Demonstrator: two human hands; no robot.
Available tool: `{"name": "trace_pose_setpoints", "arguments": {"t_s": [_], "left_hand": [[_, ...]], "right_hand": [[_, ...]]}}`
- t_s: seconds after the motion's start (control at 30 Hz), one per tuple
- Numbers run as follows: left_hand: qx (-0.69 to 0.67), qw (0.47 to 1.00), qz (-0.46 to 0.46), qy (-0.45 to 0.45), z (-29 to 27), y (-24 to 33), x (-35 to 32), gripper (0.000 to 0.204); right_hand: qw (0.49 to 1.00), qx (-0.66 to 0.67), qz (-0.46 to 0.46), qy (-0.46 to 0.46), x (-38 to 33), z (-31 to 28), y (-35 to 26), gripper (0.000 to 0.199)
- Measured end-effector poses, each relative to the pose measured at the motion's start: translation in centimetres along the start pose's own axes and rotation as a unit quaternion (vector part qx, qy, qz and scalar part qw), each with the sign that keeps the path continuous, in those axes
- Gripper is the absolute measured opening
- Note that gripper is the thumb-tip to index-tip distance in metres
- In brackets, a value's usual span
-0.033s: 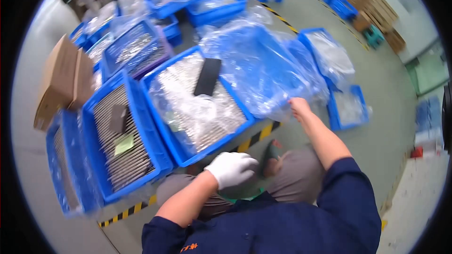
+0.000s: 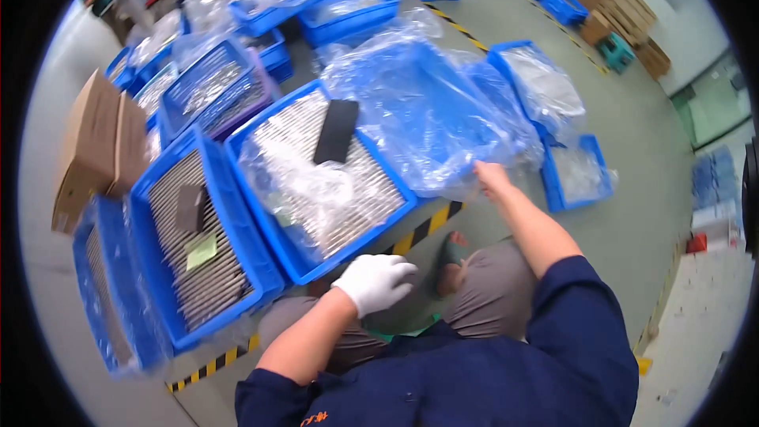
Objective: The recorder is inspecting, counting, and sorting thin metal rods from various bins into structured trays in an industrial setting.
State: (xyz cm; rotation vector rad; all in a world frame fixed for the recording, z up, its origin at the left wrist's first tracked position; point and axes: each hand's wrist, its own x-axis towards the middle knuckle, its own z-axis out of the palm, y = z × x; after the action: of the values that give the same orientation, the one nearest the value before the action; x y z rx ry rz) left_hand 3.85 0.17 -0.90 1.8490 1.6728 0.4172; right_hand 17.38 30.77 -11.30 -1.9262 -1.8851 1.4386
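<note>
My right hand (image 2: 493, 180), bare, pinches the near edge of the clear plastic liner (image 2: 443, 182) that spreads over a blue crate (image 2: 419, 83) ahead. My left hand (image 2: 375, 285) wears a white glove and hovers above my lap, near the front edge of the middle blue crate (image 2: 360, 247). Its fingers are loosely curled in, with nothing seen in them, though the palm is hidden. Rows of slim silvery rods (image 2: 360, 198) fill the middle crate. On them lie a black block (image 2: 337, 130) and crumpled clear plastic (image 2: 312, 190).
To the left, another blue crate (image 2: 273, 281) holds grey rods, a dark block (image 2: 192, 207) and a green paper slip (image 2: 202, 252). Cardboard boxes (image 2: 87, 150) stand beyond it. Plastic-lined crates (image 2: 589, 199) sit at the right. Black-and-yellow tape (image 2: 427, 229) marks the floor.
The whole view has shifted slightly, so the crates appear a little further left. My right hand keeps its pinch on the liner; my left hand stays curled over my lap.
</note>
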Motion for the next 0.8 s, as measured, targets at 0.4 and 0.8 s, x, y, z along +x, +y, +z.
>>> {"name": "trace_pose_setpoints", "arguments": {"t_s": [0.4,0.8], "left_hand": [[-0.017,1.000,-0.003,0.011,0.0,-1.3,1.7,0.026],[-0.017,0.999,-0.033,0.012,0.5,-2.0,2.5,0.027]], "right_hand": [[0.952,0.188,0.216,-0.105,1.5,3.3,-1.2,0.038],[0.923,0.252,0.248,-0.154,2.1,0.7,-1.2,0.033]]}}
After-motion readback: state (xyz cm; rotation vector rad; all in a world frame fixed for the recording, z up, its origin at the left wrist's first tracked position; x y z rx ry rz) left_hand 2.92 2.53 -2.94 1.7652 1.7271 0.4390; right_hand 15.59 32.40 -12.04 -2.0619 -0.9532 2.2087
